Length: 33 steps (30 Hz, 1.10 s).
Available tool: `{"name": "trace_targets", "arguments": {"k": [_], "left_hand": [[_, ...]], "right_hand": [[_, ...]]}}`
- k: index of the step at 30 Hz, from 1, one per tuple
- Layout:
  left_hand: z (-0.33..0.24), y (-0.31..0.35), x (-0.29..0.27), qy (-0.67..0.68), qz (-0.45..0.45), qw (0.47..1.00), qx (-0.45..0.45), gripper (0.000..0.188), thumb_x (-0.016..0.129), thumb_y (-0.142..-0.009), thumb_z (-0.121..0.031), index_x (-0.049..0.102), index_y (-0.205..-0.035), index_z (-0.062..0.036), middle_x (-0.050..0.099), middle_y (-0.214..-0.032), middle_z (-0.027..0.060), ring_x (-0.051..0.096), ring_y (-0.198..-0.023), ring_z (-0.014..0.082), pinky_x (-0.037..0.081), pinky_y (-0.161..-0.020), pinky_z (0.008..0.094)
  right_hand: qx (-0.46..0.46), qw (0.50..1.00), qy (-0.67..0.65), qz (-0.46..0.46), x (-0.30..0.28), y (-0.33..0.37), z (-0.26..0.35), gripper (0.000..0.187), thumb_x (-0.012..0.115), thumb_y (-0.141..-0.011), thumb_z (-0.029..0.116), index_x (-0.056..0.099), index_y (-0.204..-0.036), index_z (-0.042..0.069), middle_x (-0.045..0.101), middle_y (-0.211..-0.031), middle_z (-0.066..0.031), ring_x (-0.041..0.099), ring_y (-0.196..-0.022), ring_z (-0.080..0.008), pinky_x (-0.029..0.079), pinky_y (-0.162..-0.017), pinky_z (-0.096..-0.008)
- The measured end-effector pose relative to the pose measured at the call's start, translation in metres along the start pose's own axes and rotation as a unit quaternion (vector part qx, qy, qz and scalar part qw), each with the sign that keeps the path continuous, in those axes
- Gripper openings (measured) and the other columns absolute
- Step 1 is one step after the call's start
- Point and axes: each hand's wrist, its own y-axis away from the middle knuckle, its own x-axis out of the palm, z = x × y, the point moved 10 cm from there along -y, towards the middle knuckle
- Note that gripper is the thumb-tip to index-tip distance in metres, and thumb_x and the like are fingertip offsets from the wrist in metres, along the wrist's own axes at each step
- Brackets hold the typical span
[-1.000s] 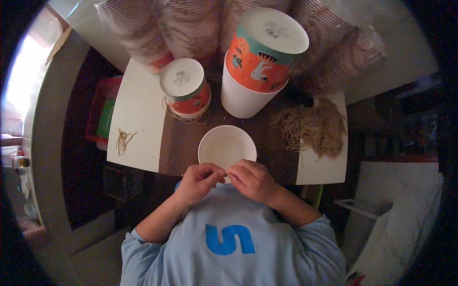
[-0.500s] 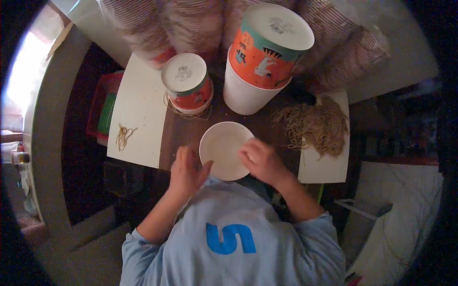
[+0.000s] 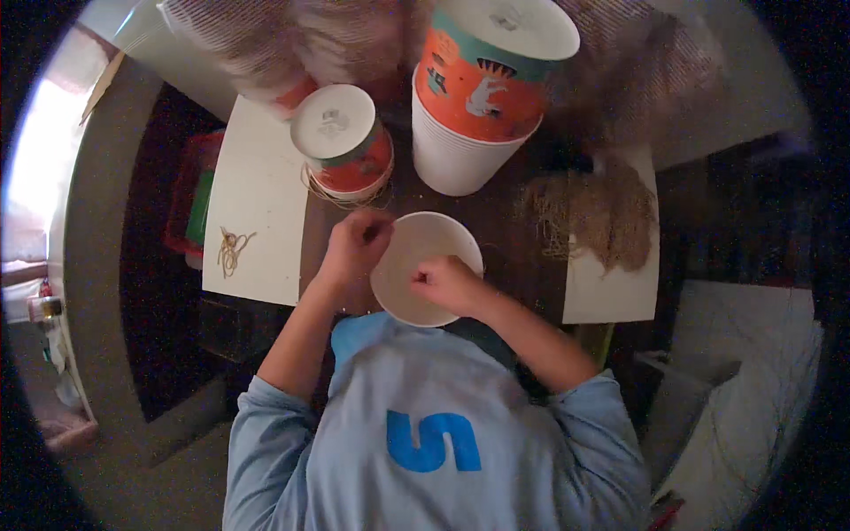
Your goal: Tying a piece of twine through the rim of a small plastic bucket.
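A round white paper tub [image 3: 425, 311] stands at the table edge in front of me, its opening facing up. My left hand [image 3: 356, 246] is at the tub's left rim, fingers curled together. Over the opening, my right hand [image 3: 450, 285] is closed in a pinch, its fingertips above the inside of the tub. Whatever either hand pinches, if anything, is too small to make out. Beyond the left hand, a small upside-down orange and green printed tub [image 3: 354, 168] sits on a white one, with thin string looped around its base.
A tall stack of white tubs [image 3: 465, 159], topped by an orange and green printed tub [image 3: 482, 93], stands behind. Tangled brown string [image 3: 611, 217] lies on the right, a few strands [image 3: 233, 251] on the left white panel. Sleeves of stacked ribbed cups [image 3: 248, 44] line the back.
My right hand has moved left, from the tub's right rim to over its opening. My left hand has moved farther from me along the left rim, its fingers curling closed.
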Motion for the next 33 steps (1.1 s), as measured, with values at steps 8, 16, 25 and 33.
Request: {"name": "trace_targets", "arguments": {"k": [8, 16, 25, 33], "left_hand": [[0.047, 0.057, -0.038, 0.01, -0.004, 0.997, -0.081, 0.015, 0.058, -0.081, -0.006, 0.06, -0.094, 0.0005, 0.062, -0.085, 0.0064, 0.057, -0.075, 0.01, 0.047, -0.067, 0.025], [0.06, 0.092, -0.005, 0.043, 0.071, 0.989, -0.119, 0.013, 0.058, -0.08, -0.001, 0.06, -0.093, 0.0008, 0.061, -0.085, 0.0055, 0.056, -0.074, 0.0085, 0.046, -0.064, 0.0229], [0.054, 0.088, -0.001, -0.051, 0.069, 0.991, -0.105, 0.014, 0.059, -0.08, -0.005, 0.061, -0.092, 0.0005, 0.06, -0.083, 0.0094, 0.058, -0.072, 0.0123, 0.047, -0.064, 0.0243], [0.057, 0.087, 0.0, -0.044, 0.059, 0.992, -0.099, 0.014, 0.06, -0.079, -0.005, 0.061, -0.092, 0.0003, 0.06, -0.083, 0.0104, 0.058, -0.07, 0.0132, 0.047, -0.062, 0.0252]], "right_hand": [[0.037, 0.999, -0.026, 0.002, 0.012, -0.012, 0.01, 0.017, 0.06, -0.073, 0.019, 0.064, -0.079, 0.003, 0.063, -0.08, -0.0151, 0.061, -0.075, -0.0303, 0.048, -0.067, -0.0397], [-0.01, 1.0, -0.003, 0.023, 0.02, -0.013, 0.009, 0.018, 0.058, -0.073, 0.021, 0.063, -0.075, 0.004, 0.062, -0.077, -0.0147, 0.061, -0.073, -0.031, 0.047, -0.067, -0.0411], [-0.048, 0.998, 0.025, 0.023, 0.024, -0.021, 0.003, 0.016, 0.054, -0.072, 0.017, 0.062, -0.074, 0.004, 0.061, -0.075, -0.0156, 0.059, -0.072, -0.0334, 0.046, -0.066, -0.0443], [-0.054, 0.997, 0.039, 0.029, 0.029, -0.025, -0.003, 0.016, 0.054, -0.074, 0.018, 0.06, -0.077, 0.004, 0.059, -0.082, -0.0145, 0.058, -0.077, -0.0321, 0.046, -0.069, -0.0428]]}}
